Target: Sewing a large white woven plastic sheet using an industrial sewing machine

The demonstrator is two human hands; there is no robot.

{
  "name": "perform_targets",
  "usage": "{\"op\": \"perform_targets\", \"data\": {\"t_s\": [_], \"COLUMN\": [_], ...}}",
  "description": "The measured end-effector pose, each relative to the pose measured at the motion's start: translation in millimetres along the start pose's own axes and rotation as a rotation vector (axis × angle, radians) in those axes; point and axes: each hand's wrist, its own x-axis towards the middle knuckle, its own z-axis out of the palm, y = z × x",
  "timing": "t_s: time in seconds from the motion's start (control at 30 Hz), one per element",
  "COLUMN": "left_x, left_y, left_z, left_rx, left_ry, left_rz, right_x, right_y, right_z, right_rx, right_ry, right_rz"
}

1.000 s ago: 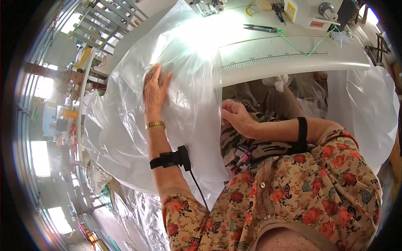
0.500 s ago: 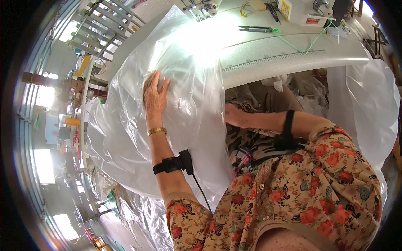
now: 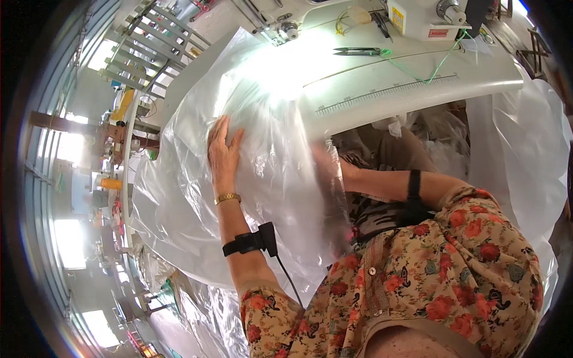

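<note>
A large translucent plastic sheet (image 3: 274, 209) drapes over the left part of the table and down toward my lap. My left hand (image 3: 224, 149) lies flat on top of it, thumb apart from the fingers, a gold watch at the wrist. At the sheet's right edge is my right hand (image 3: 326, 164), smeared by motion and partly covered by the film. Its fingers cannot be made out, nor whether they grip the edge. Beyond the sheet, under a bright light, stands the needle end of a sewing machine (image 3: 285, 31).
Thread snips (image 3: 358, 52) tied to a green cord lie on the white table (image 3: 412, 62), near a printed ruler scale along its front. The machine's handwheel (image 3: 449, 12) is at top right. More plastic sheeting (image 3: 516, 143) hangs at right. A slatted rack (image 3: 152, 45) stands far left.
My right hand has moved slightly left and is now blurred, with the sheet's edge shifted over it. The left hand stays flat on the film. The whole view has shifted a little.
</note>
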Motion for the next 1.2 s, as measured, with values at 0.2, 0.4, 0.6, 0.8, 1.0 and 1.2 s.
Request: {"op": "perform_targets", "data": {"t_s": [0.2,0.4,0.6,0.8,1.0,1.2], "left_x": [1,-2,-2,-3,2,-63], "left_y": [-1,4,1,-11,-1,94], "left_z": [-1,-4,-1,6,-6,-37], "left_rx": [0.029,-0.004,0.025,0.008,-0.134,-0.409], "left_ry": [-0.006,0.028,0.022,0.046,-0.106,-0.091], "left_rz": [0.024,0.03,0.026,0.095,-0.048,0.011], "right_x": [8,1,-14,-122,-134,-117], "right_y": [14,36,28,-34,-58,-30], "right_z": [17,4,-33,-22,-1,11], "right_rx": [-0.007,-0.118,-0.354,-0.377,-0.399,-0.44], "right_ry": [-0.222,-0.234,-0.088,-0.236,-0.397,-0.073], "right_rz": [0.019,0.049,0.102,0.225,0.347,0.054]}}
